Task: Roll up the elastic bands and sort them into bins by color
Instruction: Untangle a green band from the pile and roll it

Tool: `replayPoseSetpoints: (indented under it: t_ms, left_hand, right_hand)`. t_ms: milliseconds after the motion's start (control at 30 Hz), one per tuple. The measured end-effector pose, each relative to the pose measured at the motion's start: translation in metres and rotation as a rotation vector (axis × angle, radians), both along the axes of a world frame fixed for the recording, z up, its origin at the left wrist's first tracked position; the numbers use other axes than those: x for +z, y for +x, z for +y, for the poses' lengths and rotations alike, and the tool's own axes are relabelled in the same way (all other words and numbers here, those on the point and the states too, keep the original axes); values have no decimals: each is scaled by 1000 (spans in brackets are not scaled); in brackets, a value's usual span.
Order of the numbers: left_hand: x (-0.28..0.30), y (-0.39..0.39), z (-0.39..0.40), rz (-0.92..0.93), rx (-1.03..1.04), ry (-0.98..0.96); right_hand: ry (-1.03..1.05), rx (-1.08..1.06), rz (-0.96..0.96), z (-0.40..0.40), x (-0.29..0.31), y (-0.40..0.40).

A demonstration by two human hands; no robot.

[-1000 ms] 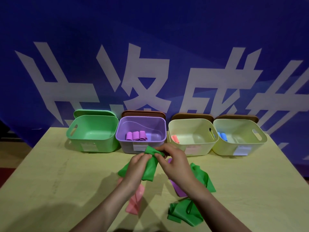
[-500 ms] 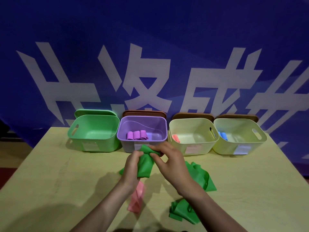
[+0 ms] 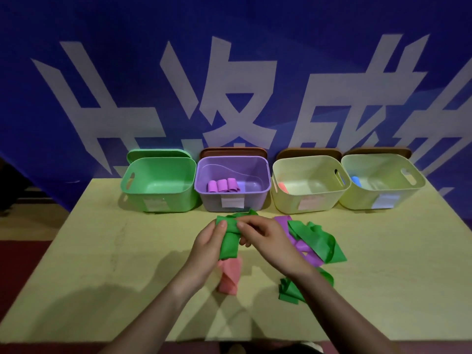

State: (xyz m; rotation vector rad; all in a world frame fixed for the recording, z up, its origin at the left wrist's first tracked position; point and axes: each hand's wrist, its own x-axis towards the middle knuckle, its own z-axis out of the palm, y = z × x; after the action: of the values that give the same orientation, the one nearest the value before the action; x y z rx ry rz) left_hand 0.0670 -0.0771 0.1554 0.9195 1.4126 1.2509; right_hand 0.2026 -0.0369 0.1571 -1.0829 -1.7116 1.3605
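Both my hands hold a green elastic band (image 3: 229, 241) above the table's middle. My left hand (image 3: 208, 242) grips its left side, thumb on top of the rolled upper end. My right hand (image 3: 265, 237) pinches that roll from the right. The loose tail hangs down between my hands. Four bins stand in a row behind: a green bin (image 3: 158, 183), a purple bin (image 3: 233, 183) with three purple rolls, a cream bin (image 3: 309, 183) with a pink roll (image 3: 283, 187), and another cream bin (image 3: 380, 181) with a blue roll (image 3: 355, 180).
Loose bands lie on the yellow table (image 3: 102, 251): a pink one (image 3: 229, 275) under my hands, a green one (image 3: 319, 238) over a purple one (image 3: 306, 247) to the right, another green one (image 3: 291, 290) under my right forearm. A blue banner hangs behind the bins.
The roll at the green band's top has grown and the hanging tail is shorter. My hands have shifted slightly left and nearer the bins.
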Motion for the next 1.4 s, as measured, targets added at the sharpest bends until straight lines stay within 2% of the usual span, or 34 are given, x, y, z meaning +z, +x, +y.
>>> replayPoseSetpoints:
  t_ms: [133, 233, 367, 433, 667, 800, 967, 1033, 1100, 1167, 1400]
  left_hand:
    - [-7, 8, 3, 64, -88, -34]
    - [-14, 22, 8, -75, -28, -132]
    - [-12, 41, 12, -281, -5, -217]
    - [-8, 52, 14, -366, -22, -218]
    - [4, 86, 25, -291, -18, -191]
    - [5, 102, 34, -190, -45, -140]
    - [4, 113, 42, -33, -176, -92]
    - [3, 121, 44, -34, -158, -82]
    - [0, 129, 46, -63, -82, -64]
    - [-5, 137, 50, -130, -16, -69]
    - [-2, 143, 67, -416, 102, -121]
  right_hand:
    - [-69, -105, -27, -5, -9, 11]
    - [-27, -197, -53, -6, -16, 23]
    - [242, -242, -235, -3, -21, 48]
    - [312, -215, -260, 0, -22, 59]
    - [458, -102, -226, 18, -20, 96]
    - [293, -89, -62, 26, -15, 116]
    - [-99, -57, 120, 37, -16, 134]
    - [-126, -69, 195, 38, -20, 139]
    - [-96, -141, 260, 39, -23, 140]
    - [-25, -240, 238, 42, -28, 139]
    - [415, -356, -100, 55, -32, 125]
